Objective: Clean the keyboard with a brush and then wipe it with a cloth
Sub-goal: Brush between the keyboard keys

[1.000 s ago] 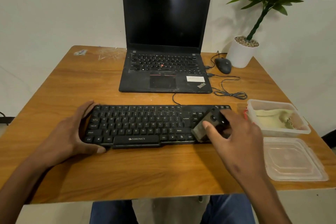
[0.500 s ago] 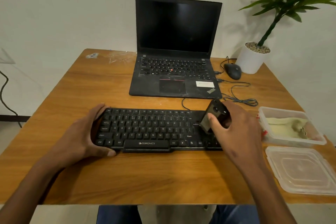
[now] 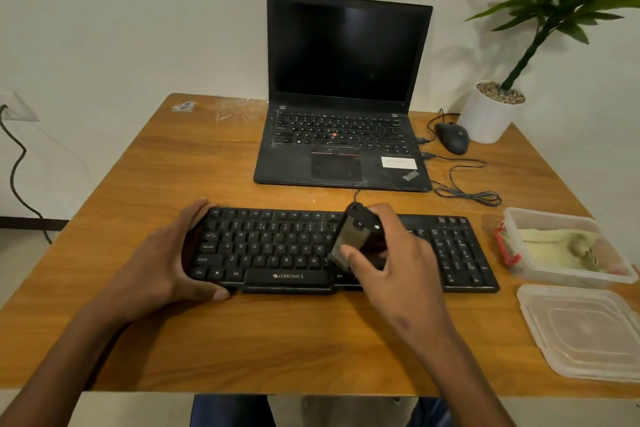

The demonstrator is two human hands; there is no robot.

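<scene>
Near edge of bench (image 3: 173, 350): loose container lid (image 3: 585, 333) lies by right corner.

Left hand (image 3: 162, 263) clasps left end of Zebronics keyboard (image 3: 460, 253), thumb on front edge, fingers curled over back. Judged as bracing it against sliding.

Right hand (image 3: 391, 263) has a closed grip on black brush (image 3: 356, 236), bristle end tilted down onto keys right of centre. Brushing step judged under way.

Cloth (image 3: 557, 246) sits in open plastic tub (image 3: 620, 274) just right of keyboard, unused, within reach.

Farther back: open laptop (image 3: 343, 87), mouse (image 3: 452, 137), potted plant (image 3: 491, 114).
</scene>
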